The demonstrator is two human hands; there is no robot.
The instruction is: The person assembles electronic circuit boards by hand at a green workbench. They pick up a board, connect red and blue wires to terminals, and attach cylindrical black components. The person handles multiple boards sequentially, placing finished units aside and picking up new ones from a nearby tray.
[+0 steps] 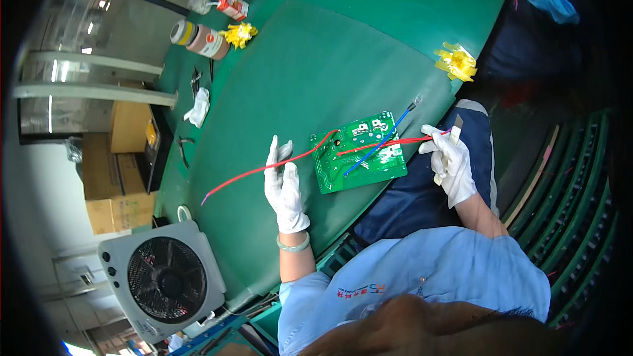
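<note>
Pinches red wires (412, 140) in bent fingers of white-gloved right hand (453, 166), half-spreads fingers of white-gloved left hand (283, 191) around another red wire (250, 171), with green rectangular circuit board (333, 175) by near edge of green desk (241, 118)

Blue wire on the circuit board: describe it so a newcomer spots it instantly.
On the green table, the circuit board lies between the left hand and right hand. The blue wire slants across it, up and rightward past the board's edge. Unlike the neighbouring red wires, it is blue.
</note>
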